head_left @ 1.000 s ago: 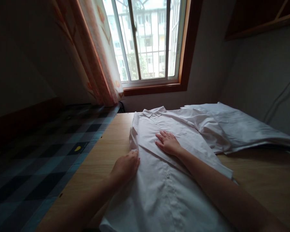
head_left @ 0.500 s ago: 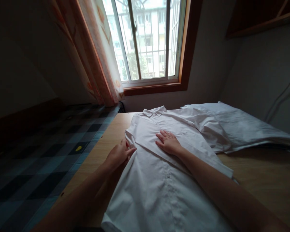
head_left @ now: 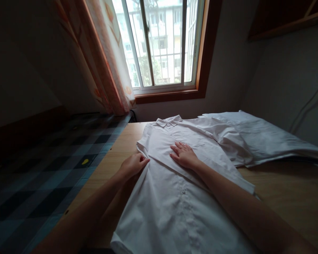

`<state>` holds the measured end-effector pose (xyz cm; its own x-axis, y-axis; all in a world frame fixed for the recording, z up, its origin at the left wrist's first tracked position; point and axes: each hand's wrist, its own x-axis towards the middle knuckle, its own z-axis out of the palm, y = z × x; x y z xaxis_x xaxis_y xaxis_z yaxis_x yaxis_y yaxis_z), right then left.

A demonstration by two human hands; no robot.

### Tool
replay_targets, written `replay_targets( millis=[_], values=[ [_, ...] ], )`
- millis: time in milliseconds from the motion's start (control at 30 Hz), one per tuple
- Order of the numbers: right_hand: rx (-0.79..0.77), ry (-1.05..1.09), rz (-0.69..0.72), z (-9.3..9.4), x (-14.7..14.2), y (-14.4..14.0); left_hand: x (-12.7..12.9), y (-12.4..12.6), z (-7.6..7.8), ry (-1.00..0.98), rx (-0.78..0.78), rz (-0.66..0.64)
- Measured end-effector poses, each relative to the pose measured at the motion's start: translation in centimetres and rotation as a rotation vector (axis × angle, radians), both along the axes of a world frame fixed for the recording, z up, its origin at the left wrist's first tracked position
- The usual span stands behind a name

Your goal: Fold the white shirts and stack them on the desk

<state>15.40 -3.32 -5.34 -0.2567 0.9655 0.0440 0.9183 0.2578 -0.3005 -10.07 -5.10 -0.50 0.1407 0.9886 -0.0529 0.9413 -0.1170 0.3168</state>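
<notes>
A white button-up shirt (head_left: 172,187) lies front side up, its collar toward the window and its hem toward me. At its left edge, below the armhole, my left hand (head_left: 134,165) is closed in a pinch on the fabric, and creases run out from the grip. My right hand (head_left: 184,155) rests flat on the shirt's chest with its fingers spread. One sleeve (head_left: 231,139) stretches out to the right. The other sleeve cannot be made out.
Under the shirt is a light wooden table (head_left: 286,190). More white cloth (head_left: 275,137) lies at the back right. On the left is a bed with a dark checked cover (head_left: 50,183). Behind the table are a window (head_left: 161,53) and an orange-patterned curtain (head_left: 95,53).
My left hand's fingers have closed more tightly on the shirt's left edge, and the hand has turned slightly. My right hand has stayed in place.
</notes>
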Motion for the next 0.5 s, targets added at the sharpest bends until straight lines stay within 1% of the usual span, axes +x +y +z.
replay_targets(
  millis=[133,233,300,367,500],
  values=[
    [-0.009,0.0,0.002,0.1,0.0,0.0,-2.4,-0.2,0.2,-0.323,-0.048,0.047],
    [-0.005,-0.001,0.001,0.1,0.0,0.0,-4.3,-1.0,0.4,-0.476,-0.133,0.145],
    [-0.002,-0.001,-0.001,0.0,0.0,0.1,-5.3,-1.4,0.4,-0.519,-0.177,0.202],
    [-0.001,-0.002,0.0,0.0,0.0,0.0,-5.9,-1.7,0.3,-0.541,-0.189,0.218],
    [0.0,0.002,0.005,-0.1,0.1,0.0,-6.2,-1.8,-0.2,-0.515,-0.131,0.21]
  ],
)
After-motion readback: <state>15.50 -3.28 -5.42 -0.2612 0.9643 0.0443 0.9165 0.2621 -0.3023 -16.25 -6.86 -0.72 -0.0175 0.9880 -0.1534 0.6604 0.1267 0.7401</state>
